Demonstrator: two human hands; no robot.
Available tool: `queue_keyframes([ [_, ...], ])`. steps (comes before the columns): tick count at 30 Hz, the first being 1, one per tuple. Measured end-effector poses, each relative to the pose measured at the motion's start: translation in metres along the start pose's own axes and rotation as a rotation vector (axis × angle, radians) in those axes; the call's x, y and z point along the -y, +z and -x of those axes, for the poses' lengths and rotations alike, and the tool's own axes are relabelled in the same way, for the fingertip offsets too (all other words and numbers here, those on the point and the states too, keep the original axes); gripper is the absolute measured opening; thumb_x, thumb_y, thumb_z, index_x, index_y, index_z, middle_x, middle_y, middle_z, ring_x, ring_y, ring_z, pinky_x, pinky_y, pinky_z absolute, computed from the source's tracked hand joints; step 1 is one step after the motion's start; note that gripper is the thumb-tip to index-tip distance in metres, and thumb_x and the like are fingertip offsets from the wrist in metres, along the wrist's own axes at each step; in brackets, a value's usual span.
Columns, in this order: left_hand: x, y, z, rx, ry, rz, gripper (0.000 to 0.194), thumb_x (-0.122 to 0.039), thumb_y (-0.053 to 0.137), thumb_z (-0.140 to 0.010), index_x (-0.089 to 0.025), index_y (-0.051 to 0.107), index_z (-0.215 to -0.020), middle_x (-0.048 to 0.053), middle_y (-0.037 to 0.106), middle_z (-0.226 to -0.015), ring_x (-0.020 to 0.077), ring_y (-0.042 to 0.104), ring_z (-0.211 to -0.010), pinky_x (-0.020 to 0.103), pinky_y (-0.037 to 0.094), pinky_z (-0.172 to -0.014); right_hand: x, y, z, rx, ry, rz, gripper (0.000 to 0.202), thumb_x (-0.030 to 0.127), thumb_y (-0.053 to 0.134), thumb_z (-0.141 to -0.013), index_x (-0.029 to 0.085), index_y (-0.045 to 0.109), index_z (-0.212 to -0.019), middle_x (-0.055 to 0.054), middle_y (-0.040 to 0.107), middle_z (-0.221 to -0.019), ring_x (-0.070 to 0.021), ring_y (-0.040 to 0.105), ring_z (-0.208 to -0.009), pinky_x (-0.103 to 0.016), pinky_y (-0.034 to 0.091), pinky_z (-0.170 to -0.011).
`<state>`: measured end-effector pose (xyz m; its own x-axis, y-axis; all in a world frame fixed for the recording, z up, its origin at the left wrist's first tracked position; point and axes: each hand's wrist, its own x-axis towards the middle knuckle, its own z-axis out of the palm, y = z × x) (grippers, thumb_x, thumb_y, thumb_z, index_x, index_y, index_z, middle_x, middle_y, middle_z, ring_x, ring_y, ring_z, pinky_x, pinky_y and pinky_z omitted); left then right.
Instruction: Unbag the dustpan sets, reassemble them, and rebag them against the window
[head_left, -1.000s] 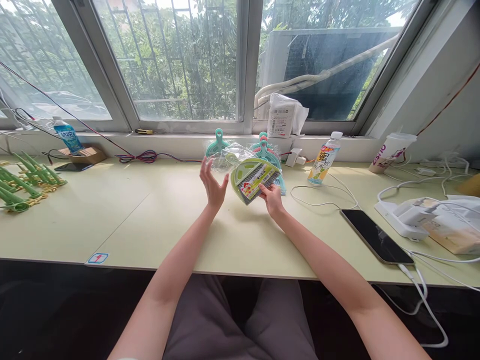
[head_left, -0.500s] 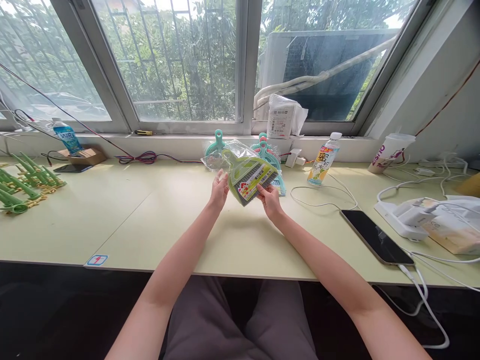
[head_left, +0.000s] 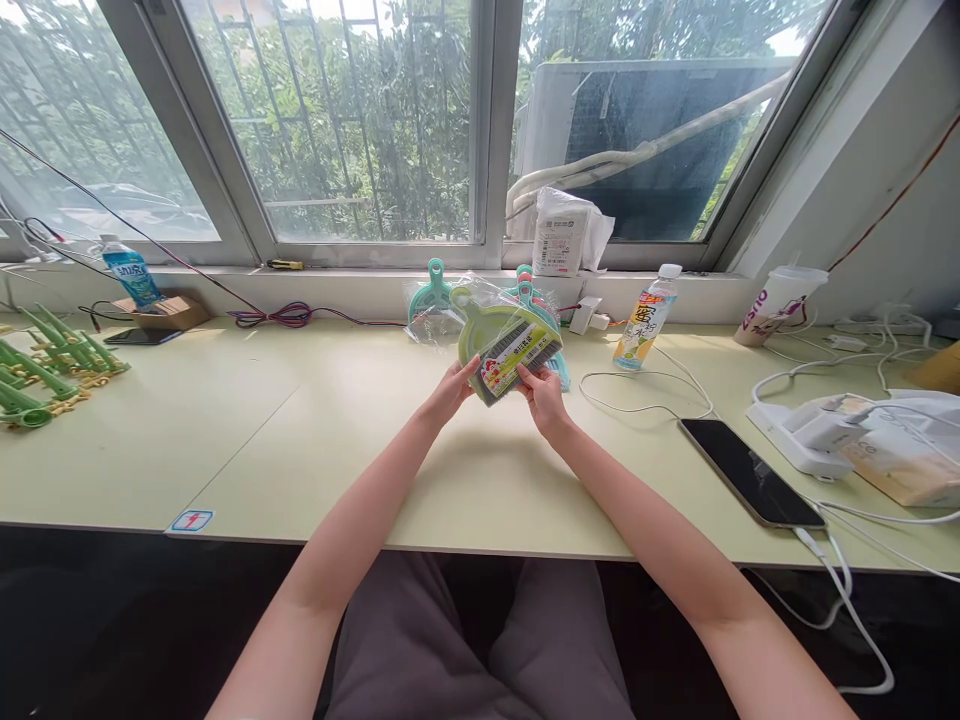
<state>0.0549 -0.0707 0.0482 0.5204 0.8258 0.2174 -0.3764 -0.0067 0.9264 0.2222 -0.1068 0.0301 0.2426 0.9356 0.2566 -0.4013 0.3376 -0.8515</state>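
A green dustpan and brush set (head_left: 487,335) in clear plastic wrap is held tilted above the table, its printed label and dark bristles facing me. My left hand (head_left: 455,388) grips its lower left edge. At the lower right, my right hand (head_left: 544,398) pinches it with the thumb over the label. Behind it, by the sill, stand a teal wrapped dustpan (head_left: 431,295) and more wrapped teal and red pieces (head_left: 526,284), partly hidden by the held set.
On the right are a juice bottle (head_left: 646,318), a phone (head_left: 750,472) on a cable, a white power strip (head_left: 806,440) and a cup (head_left: 776,305). Green plastic parts (head_left: 56,360), a blue bottle (head_left: 131,272) and a small cardboard box (head_left: 176,308) are left. A tissue pack (head_left: 562,235) stands on the sill.
My left hand has shifted right and down along the dustpan's edge, from its left side to the lower left corner. The set has turned slightly; my right hand stays nearly in place.
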Motion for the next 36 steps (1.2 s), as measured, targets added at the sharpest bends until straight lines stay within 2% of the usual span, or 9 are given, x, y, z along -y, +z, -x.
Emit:
queue_keyframes([
  [3, -0.001, -0.006, 0.000, -0.019, -0.092, -0.018, 0.057, -0.057, 0.058, -0.084, -0.017, 0.061, -0.124, 0.012, 0.062, -0.129, 0.0329, 0.052, -0.126, 0.048, 0.042, -0.104, 0.004, -0.001, -0.002, 0.059, 0.028, 0.002, 0.036, 0.039, 0.081, -0.064, 0.022, 0.066, -0.092, -0.005, 0.072, -0.109, -0.0274, 0.063, -0.112, -0.045, 0.058, -0.091],
  [7, -0.004, -0.008, 0.002, 0.052, -0.147, -0.027, 0.054, -0.055, 0.060, -0.084, -0.019, 0.062, -0.123, 0.011, 0.063, -0.128, 0.0319, 0.052, -0.127, 0.047, 0.042, -0.105, 0.012, -0.002, -0.005, 0.082, 0.052, 0.027, 0.036, 0.038, 0.083, -0.063, 0.021, 0.067, -0.091, -0.006, 0.072, -0.110, -0.0277, 0.064, -0.109, -0.044, 0.058, -0.091],
  [14, -0.009, -0.002, 0.004, 0.068, -0.037, 0.018, 0.051, -0.051, 0.056, -0.087, -0.020, 0.060, -0.127, 0.007, 0.061, -0.132, 0.0314, 0.048, -0.130, 0.046, 0.040, -0.107, 0.021, -0.002, -0.005, 0.128, 0.081, 0.041, 0.039, 0.040, 0.085, -0.059, 0.021, 0.068, -0.089, -0.007, 0.073, -0.106, -0.0306, 0.065, -0.108, -0.047, 0.057, -0.091],
  [19, 0.001, 0.000, 0.004, 0.132, -0.126, -0.018, 0.050, -0.051, 0.059, -0.086, -0.022, 0.060, -0.127, 0.009, 0.060, -0.133, 0.0300, 0.050, -0.128, 0.045, 0.042, -0.104, 0.018, -0.002, -0.006, 0.048, 0.061, 0.042, 0.034, 0.037, 0.083, -0.063, 0.021, 0.067, -0.088, -0.007, 0.073, -0.105, -0.0297, 0.065, -0.109, -0.046, 0.057, -0.092],
  [23, 0.011, 0.010, 0.003, 0.183, -0.166, -0.012, 0.054, -0.052, 0.060, -0.085, -0.023, 0.057, -0.130, 0.011, 0.056, -0.137, 0.0293, 0.052, -0.127, 0.045, 0.043, -0.102, 0.016, -0.002, -0.007, -0.003, 0.034, 0.022, 0.031, 0.035, 0.081, -0.066, 0.021, 0.066, -0.088, -0.007, 0.073, -0.105, -0.0277, 0.065, -0.109, -0.045, 0.058, -0.092],
  [25, 0.012, 0.014, 0.003, 0.134, -0.105, 0.009, 0.057, -0.053, 0.061, -0.084, -0.023, 0.055, -0.131, 0.012, 0.055, -0.138, 0.0298, 0.050, -0.128, 0.045, 0.042, -0.103, 0.016, -0.001, -0.007, -0.024, 0.030, 0.019, 0.030, 0.034, 0.080, -0.066, 0.021, 0.065, -0.088, -0.006, 0.073, -0.105, -0.0268, 0.065, -0.109, -0.043, 0.058, -0.091],
  [28, 0.010, 0.018, 0.001, -0.036, 0.047, 0.040, 0.062, -0.050, 0.067, -0.080, -0.023, 0.049, -0.133, 0.011, 0.055, -0.137, 0.0292, 0.049, -0.129, 0.044, 0.042, -0.104, 0.015, 0.000, -0.005, -0.058, 0.037, 0.028, 0.029, 0.033, 0.079, -0.067, 0.021, 0.064, -0.089, -0.005, 0.073, -0.104, -0.0260, 0.064, -0.110, -0.042, 0.058, -0.091],
  [31, 0.007, 0.020, 0.000, -0.195, 0.130, 0.041, 0.078, -0.041, 0.077, -0.072, -0.024, 0.038, -0.138, 0.010, 0.059, -0.132, 0.0263, 0.053, -0.125, 0.044, 0.041, -0.106, 0.011, 0.000, -0.004, -0.061, 0.041, 0.025, 0.030, 0.034, 0.079, -0.067, 0.021, 0.064, -0.089, -0.006, 0.073, -0.104, -0.0262, 0.064, -0.109, -0.043, 0.058, -0.091],
  [36, 0.017, 0.021, -0.002, -0.246, 0.213, -0.103, 0.094, -0.032, 0.081, -0.065, -0.022, 0.027, -0.141, 0.012, 0.056, -0.132, 0.0268, 0.052, -0.126, 0.044, 0.039, -0.108, 0.005, -0.001, -0.005, -0.067, 0.024, 0.045, 0.030, 0.036, 0.077, -0.068, 0.022, 0.063, -0.090, -0.006, 0.072, -0.104, -0.0264, 0.065, -0.109, -0.044, 0.058, -0.091],
])
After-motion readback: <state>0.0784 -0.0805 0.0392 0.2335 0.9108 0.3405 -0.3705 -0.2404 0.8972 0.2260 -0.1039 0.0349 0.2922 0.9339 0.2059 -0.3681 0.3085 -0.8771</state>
